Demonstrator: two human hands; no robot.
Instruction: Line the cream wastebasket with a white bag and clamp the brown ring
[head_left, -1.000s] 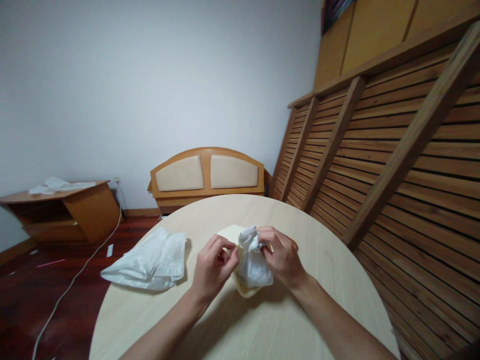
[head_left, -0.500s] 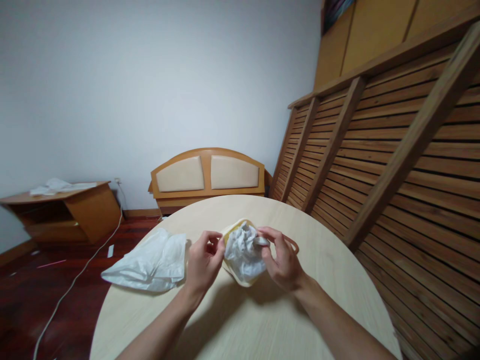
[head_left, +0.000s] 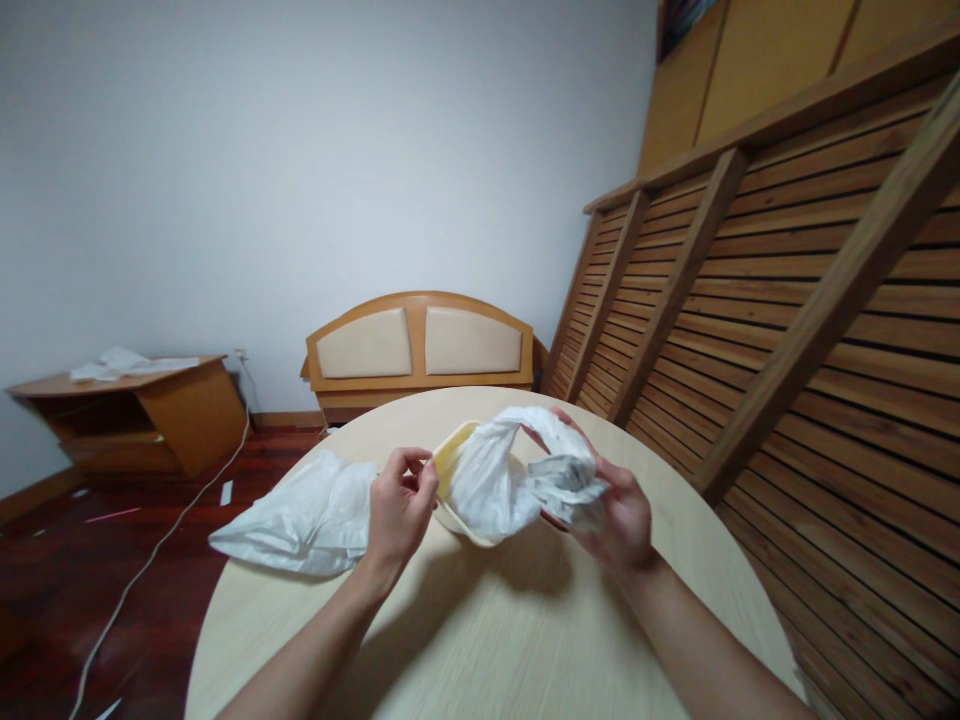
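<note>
A small container with a yellow inside and cream rim [head_left: 451, 458] is tilted above the middle of the round table [head_left: 495, 650]. My left hand [head_left: 401, 505] pinches its rim at the left. White crumpled plastic [head_left: 487, 485], which looks like a thin bag, stretches from its mouth to the right. My right hand [head_left: 622, 515] grips the bunched end of this plastic, its fingers partly hidden behind it. Left of my left hand, a larger white bag [head_left: 304, 520] lies flat and wrinkled, partly over the table edge.
A low wooden cabinet [head_left: 187, 415] with white sheets [head_left: 124, 368] on top stands at the left. A pale cable [head_left: 157, 555] runs across the dark red floor. A padded headboard [head_left: 420, 340] stands behind the table, and wooden slatted panels [head_left: 750, 330] lean along the right.
My right hand has moved right, drawing the white plastic out of the container's mouth into a stretched loop. The container has tipped toward the right; my left hand stays at its rim.
</note>
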